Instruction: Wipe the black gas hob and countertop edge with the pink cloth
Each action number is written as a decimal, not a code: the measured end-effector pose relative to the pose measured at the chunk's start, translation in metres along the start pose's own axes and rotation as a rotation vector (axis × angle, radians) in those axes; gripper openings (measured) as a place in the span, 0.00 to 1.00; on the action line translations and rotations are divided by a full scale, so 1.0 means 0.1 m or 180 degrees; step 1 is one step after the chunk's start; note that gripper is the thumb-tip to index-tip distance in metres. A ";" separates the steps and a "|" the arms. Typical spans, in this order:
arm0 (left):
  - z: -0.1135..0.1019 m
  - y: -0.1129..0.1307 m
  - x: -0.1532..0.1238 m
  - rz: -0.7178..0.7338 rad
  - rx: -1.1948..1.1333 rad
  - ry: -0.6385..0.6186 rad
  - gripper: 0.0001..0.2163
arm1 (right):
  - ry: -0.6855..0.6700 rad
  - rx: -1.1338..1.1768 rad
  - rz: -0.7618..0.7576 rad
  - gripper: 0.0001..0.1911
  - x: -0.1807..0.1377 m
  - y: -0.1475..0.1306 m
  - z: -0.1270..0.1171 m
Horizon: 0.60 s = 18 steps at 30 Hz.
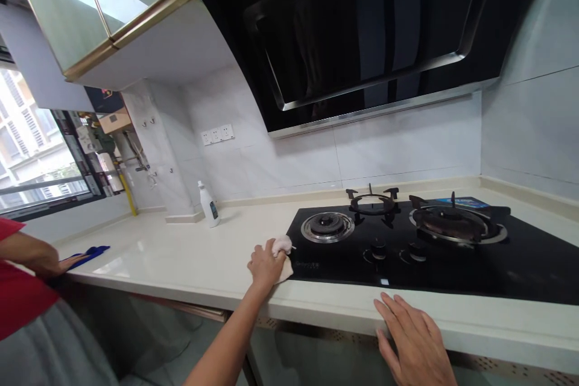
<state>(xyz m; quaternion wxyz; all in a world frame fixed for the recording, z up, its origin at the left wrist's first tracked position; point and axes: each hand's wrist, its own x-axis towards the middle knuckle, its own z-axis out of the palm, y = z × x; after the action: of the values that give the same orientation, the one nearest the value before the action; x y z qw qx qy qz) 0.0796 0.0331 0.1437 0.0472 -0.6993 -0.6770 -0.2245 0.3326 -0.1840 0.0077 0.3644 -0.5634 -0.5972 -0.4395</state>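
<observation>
Clutching a bunched pale cloth (282, 245), the fingers of the left hand (265, 265) curl over it, and I see the cloth down at the left edge of the black cooktop (335, 266), where the glass meets the pale countertop (158, 247). To its right, I have the right hand (415, 338) at the front edge of the countertop, fingers released and loosely spread; whether the fingertips touch the surface, I cannot tell.

Beyond the cloth, I make out the bare left burner (327, 227), with a black pan support (373, 203) behind it to the right. Farther right sits the right burner (455, 226), and two knobs (378, 249) are near the front.

Left of the cooktop, a white bottle (208, 205) stands upright near the wall, below a row of sockets (217, 134). Above everything leans the black range hood (362, 30). At the far left, I see a co-worker in a red top (27, 295), one hand on a dark blue cloth (93, 253) on the countertop.
</observation>
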 end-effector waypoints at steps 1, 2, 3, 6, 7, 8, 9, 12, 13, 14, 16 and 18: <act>0.01 0.07 -0.06 0.0127 -0.0024 0.0006 0.22 | -0.0008 0.0001 0.0014 0.23 -0.01 0.00 0.01; 0.03 0.16 -0.11 0.0271 -0.0065 0.0018 0.22 | -0.0021 0.0004 0.0024 0.23 -0.02 0.00 0.01; 0.05 0.26 -0.18 0.0441 -0.0124 0.0036 0.22 | -0.0037 0.0009 0.0029 0.23 -0.02 0.00 0.02; 0.12 0.63 -0.40 0.0962 -0.0380 0.0032 0.22 | -0.0053 0.0008 0.0005 0.22 -0.01 0.01 0.01; 0.14 0.77 -0.48 0.1134 -0.0473 0.0002 0.22 | -0.0053 0.0001 -0.0024 0.22 0.00 0.01 0.01; 0.17 0.90 -0.57 0.1300 -0.0571 -0.0026 0.21 | -0.0055 -0.0009 -0.0049 0.22 0.01 0.02 0.00; 0.19 1.04 -0.67 0.1474 -0.0670 -0.0065 0.22 | -0.0050 -0.0024 -0.0073 0.22 0.02 0.02 -0.01; 0.25 1.37 -0.92 0.1918 -0.0937 -0.0112 0.22 | -0.0057 -0.0050 -0.0134 0.21 0.03 0.03 -0.02; 0.26 1.45 -0.98 0.2005 -0.1003 -0.0096 0.23 | -0.0072 -0.0055 -0.0144 0.21 0.03 0.03 -0.03; 0.28 1.51 -1.03 0.2050 -0.1055 -0.0067 0.23 | -0.0089 -0.0056 -0.0159 0.21 0.02 0.03 -0.03; 0.30 1.55 -1.08 0.2072 -0.1123 -0.0001 0.23 | -0.0127 -0.0058 -0.0183 0.21 0.02 0.04 -0.04; 0.30 1.51 -1.08 0.2092 -0.1179 0.0047 0.24 | -0.0137 -0.0075 -0.0182 0.21 0.02 0.03 -0.05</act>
<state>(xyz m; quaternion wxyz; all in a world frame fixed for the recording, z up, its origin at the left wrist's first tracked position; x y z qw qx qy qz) 0.2354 -0.0675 0.1117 -0.0057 -0.8743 -0.3640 -0.3210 0.3356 -0.1875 0.0118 0.3322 -0.5596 -0.6155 -0.4445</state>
